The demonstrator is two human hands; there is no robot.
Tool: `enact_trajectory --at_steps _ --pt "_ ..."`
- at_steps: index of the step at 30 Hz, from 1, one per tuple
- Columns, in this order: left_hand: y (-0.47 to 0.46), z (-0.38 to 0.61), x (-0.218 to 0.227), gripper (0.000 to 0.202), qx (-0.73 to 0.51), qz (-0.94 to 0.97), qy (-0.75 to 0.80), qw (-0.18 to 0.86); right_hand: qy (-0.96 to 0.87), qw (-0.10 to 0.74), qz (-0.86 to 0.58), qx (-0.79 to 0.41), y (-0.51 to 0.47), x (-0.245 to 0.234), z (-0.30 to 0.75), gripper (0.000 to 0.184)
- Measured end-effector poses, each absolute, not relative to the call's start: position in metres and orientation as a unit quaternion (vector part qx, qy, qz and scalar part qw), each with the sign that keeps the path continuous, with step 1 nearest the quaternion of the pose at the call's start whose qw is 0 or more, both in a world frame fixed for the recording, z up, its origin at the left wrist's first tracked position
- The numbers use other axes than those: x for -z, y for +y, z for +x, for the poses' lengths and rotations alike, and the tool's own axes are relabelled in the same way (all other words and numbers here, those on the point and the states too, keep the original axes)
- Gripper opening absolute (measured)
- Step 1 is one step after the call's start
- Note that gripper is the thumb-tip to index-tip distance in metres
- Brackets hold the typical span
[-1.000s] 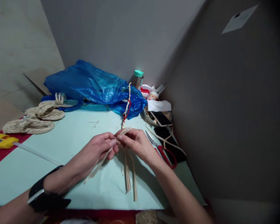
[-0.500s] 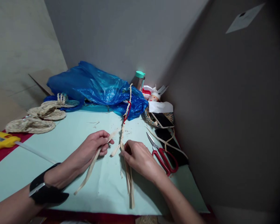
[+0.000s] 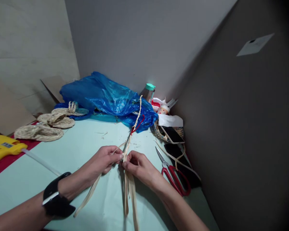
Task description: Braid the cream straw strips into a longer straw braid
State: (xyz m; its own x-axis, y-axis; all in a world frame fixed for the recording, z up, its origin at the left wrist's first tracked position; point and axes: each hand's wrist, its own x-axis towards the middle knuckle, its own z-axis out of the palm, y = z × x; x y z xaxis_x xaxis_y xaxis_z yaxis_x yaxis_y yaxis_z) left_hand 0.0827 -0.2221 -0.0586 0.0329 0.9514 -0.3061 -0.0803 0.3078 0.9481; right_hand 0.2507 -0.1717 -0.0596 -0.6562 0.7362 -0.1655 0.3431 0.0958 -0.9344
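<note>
A pale, straw-like braid runs from the blue bag down toward me, with a red cord tied around it. At its lower end, my right hand pinches the strands between thumb and fingers. Loose strands hang below that grip onto the table. Close beside it on the left, my left hand is closed on a separate flat strip, whose tail trails toward me. The left fingertips meet the braid, though the exact contact is partly hidden by the fingers.
Red-handled scissors lie right of my right hand, near a phone on a basket. A yellow glue gun and woven straw slippers sit at left. Behind are a blue plastic bag and a bottle.
My left hand has moved right with its strip, from apart to right against the braid. My right hand still pinches the strands. The whole view has shifted slightly.
</note>
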Motion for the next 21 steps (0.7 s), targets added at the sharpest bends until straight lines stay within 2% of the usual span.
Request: enact_trajectory --at_steps 9,13,16,19,21 --pt "-0.218 0.087 0.058 0.026 -0.443 0.370 0.548 0.605 -0.706 0.168 -0.382 -0.572 -0.174 0.057 0.256 0.013" --pt "-0.220 0.088 0.054 0.028 -0.439 0.367 0.542 0.615 -0.653 0.220 -0.399 -0.606 -0.171 0.060 0.256 0.003" --pt "-0.220 0.089 0.054 0.028 -0.435 0.377 0.543 0.611 -0.644 0.221 -0.374 -0.630 -0.168 0.065 0.253 0.021" --pt "-0.220 0.089 0.056 0.028 -0.432 0.383 0.555 0.599 -0.684 0.196 -0.347 -0.611 -0.167 0.067 0.251 0.014" --pt "-0.219 0.089 0.058 0.030 -0.427 0.398 0.562 0.586 -0.727 0.197 -0.338 -0.565 -0.167 0.066 0.251 0.019"
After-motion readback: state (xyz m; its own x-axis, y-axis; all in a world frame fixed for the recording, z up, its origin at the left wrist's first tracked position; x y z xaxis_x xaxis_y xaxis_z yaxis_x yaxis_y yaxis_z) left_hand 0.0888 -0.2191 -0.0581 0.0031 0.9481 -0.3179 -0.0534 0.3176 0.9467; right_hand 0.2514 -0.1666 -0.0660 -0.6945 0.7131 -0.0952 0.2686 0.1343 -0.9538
